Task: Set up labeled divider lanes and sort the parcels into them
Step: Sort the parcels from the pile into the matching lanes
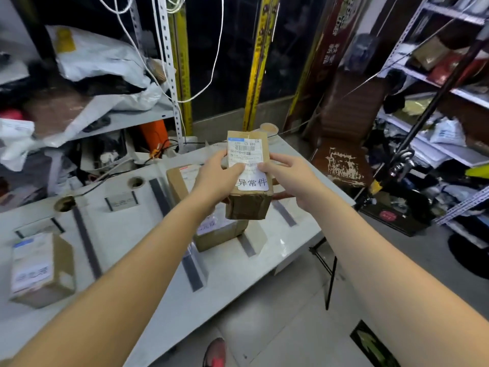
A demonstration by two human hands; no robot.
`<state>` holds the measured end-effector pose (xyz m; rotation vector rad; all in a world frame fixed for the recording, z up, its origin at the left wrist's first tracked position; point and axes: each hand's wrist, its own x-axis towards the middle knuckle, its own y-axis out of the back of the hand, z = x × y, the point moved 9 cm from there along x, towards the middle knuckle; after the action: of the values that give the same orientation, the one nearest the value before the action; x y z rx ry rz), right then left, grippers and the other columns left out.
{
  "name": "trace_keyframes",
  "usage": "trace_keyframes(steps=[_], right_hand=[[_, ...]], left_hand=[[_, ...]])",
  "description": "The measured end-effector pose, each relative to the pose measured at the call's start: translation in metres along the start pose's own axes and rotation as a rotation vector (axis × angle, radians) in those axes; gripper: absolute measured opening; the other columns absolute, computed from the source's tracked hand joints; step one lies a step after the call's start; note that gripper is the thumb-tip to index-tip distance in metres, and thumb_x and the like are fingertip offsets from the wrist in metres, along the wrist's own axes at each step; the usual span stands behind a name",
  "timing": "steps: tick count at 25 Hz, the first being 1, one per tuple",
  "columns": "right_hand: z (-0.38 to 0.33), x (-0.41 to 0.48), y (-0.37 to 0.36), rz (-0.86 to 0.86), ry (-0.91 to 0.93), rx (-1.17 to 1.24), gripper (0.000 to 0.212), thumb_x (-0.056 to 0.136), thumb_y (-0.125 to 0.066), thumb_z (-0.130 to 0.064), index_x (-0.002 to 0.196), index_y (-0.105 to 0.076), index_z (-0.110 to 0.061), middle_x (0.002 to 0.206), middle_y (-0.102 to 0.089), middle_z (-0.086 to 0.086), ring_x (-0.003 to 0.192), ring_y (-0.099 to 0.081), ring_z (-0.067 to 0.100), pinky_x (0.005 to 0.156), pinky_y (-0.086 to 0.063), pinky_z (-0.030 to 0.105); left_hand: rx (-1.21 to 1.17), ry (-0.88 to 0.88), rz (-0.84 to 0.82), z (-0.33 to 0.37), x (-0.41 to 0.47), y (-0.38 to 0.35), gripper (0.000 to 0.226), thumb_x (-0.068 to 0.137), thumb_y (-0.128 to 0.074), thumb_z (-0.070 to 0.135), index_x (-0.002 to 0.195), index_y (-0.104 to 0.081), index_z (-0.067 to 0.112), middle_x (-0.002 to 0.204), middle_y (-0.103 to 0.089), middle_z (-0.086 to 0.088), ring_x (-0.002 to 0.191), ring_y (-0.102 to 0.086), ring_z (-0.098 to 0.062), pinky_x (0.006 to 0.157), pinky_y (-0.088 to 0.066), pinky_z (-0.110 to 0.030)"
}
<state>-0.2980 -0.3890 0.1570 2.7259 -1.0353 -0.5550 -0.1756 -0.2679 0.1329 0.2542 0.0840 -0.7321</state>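
Note:
A small brown cardboard parcel point(248, 200) with a white shipping label and a printed sticker is held up above the white table point(127, 234). My left hand point(217, 178) grips its left side with the thumb on the label. My right hand point(288, 176) grips its right side, fingers underneath. Dark tape strips point(87, 242) split the table into lanes, with a small lane label point(122, 202) at the far end. Another parcel point(43, 271) sits in the leftmost lane. Two more parcels point(219, 231) lie in a lane under the held one, partly hidden by my arms.
Two tape rolls point(64, 203) lie near the table's far edge, a third roll point(268, 128) at the far corner. Shelves with white mail bags point(100, 62) stand at left, a metal rack point(449, 75) at right. A brown chair point(344, 144) stands beyond the table.

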Motion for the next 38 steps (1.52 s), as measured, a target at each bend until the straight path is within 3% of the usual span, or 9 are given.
trace_keyframes(steps=[2, 8, 12, 15, 22, 26, 30, 33, 38], right_hand=[[0.002, 0.034, 0.021, 0.007, -0.008, -0.014, 0.046, 0.097, -0.068, -0.025, 0.142, -0.058, -0.028, 0.119, -0.074, -0.002, 0.071, -0.071, -0.004, 0.044, -0.048, 0.011], [0.033, 0.134, 0.052, -0.128, -0.027, -0.052, 0.038, 0.097, -0.068, -0.022, 0.133, -0.063, -0.033, 0.111, -0.076, -0.007, 0.073, -0.072, -0.007, 0.047, -0.05, 0.012], [0.069, 0.197, 0.05, -0.286, -0.052, -0.051, 0.03, 0.097, -0.067, -0.015, 0.12, -0.065, -0.034, 0.103, -0.076, -0.007, 0.074, -0.074, -0.002, 0.05, -0.054, 0.019], [0.098, 0.236, 0.044, -0.388, -0.082, -0.09, 0.032, 0.095, -0.068, -0.013, 0.125, -0.068, -0.024, 0.11, -0.077, -0.003, 0.08, -0.075, 0.003, 0.055, -0.057, 0.022], [0.137, 0.281, 0.028, -0.473, -0.114, -0.166, 0.04, 0.093, -0.067, -0.013, 0.131, -0.065, -0.025, 0.112, -0.076, -0.001, 0.086, -0.076, 0.015, 0.055, -0.058, 0.03], [0.159, 0.289, 0.015, -0.493, -0.108, -0.261, 0.046, 0.092, -0.066, -0.007, 0.135, -0.062, -0.022, 0.122, -0.073, -0.001, 0.093, -0.073, 0.014, 0.055, -0.054, 0.023], [0.176, 0.293, 0.004, -0.532, -0.107, -0.354, 0.05, 0.09, -0.064, 0.003, 0.136, -0.06, -0.018, 0.127, -0.07, 0.001, 0.085, -0.066, 0.005, 0.057, -0.049, 0.01], [0.177, 0.298, -0.001, -0.52, -0.053, -0.387, 0.055, 0.089, -0.059, 0.007, 0.137, -0.06, -0.02, 0.13, -0.069, 0.0, 0.101, -0.064, 0.011, 0.063, -0.046, 0.007], [0.169, 0.294, -0.003, -0.501, -0.008, -0.405, 0.058, 0.089, -0.063, 0.001, 0.142, -0.056, -0.022, 0.134, -0.066, 0.0, 0.11, -0.065, 0.017, 0.087, -0.058, 0.031]], left_hand=[[-0.011, 0.024, -0.007, 0.001, 0.032, -0.021, 0.05, 0.1, -0.06, 0.028, 0.148, -0.045, 0.031, 0.125, -0.068, 0.006, 0.088, -0.073, -0.008, 0.059, -0.059, -0.023], [-0.008, 0.124, 0.03, -0.027, 0.109, -0.072, 0.047, 0.098, -0.062, 0.025, 0.143, -0.049, 0.033, 0.122, -0.071, 0.004, 0.09, -0.075, -0.014, 0.076, -0.064, -0.043], [0.022, 0.217, 0.147, -0.059, 0.144, -0.095, 0.043, 0.095, -0.064, 0.02, 0.136, -0.053, 0.025, 0.125, -0.068, 0.003, 0.099, -0.071, -0.016, 0.083, -0.062, -0.042], [0.109, 0.283, 0.211, -0.074, 0.157, -0.111, 0.035, 0.097, -0.062, 0.014, 0.127, -0.053, 0.03, 0.118, -0.065, 0.006, 0.099, -0.064, -0.014, 0.082, -0.055, -0.032], [0.096, 0.397, 0.325, -0.118, 0.18, -0.126, 0.056, 0.096, -0.063, 0.01, 0.146, -0.043, 0.026, 0.136, -0.063, 0.001, 0.118, -0.064, -0.02, 0.094, -0.057, -0.04], [0.175, 0.45, 0.343, -0.143, 0.185, -0.133, 0.056, 0.097, -0.061, 0.009, 0.148, -0.04, 0.02, 0.139, -0.061, -0.001, 0.124, -0.06, -0.022, 0.089, -0.049, -0.027], [0.226, 0.479, 0.337, -0.159, 0.185, -0.138, 0.059, 0.096, -0.06, 0.009, 0.149, -0.038, 0.022, 0.14, -0.061, -0.001, 0.125, -0.059, -0.023, 0.093, -0.049, -0.03], [0.234, 0.479, 0.361, -0.167, 0.183, -0.137, 0.062, 0.094, -0.062, 0.008, 0.149, -0.038, 0.022, 0.138, -0.061, -0.002, 0.125, -0.059, -0.023, 0.095, -0.049, -0.03], [0.294, 0.463, 0.362, -0.162, 0.182, -0.133, 0.058, 0.094, -0.064, 0.012, 0.146, -0.042, 0.022, 0.135, -0.064, -0.002, 0.121, -0.062, -0.022, 0.092, -0.052, -0.03]])
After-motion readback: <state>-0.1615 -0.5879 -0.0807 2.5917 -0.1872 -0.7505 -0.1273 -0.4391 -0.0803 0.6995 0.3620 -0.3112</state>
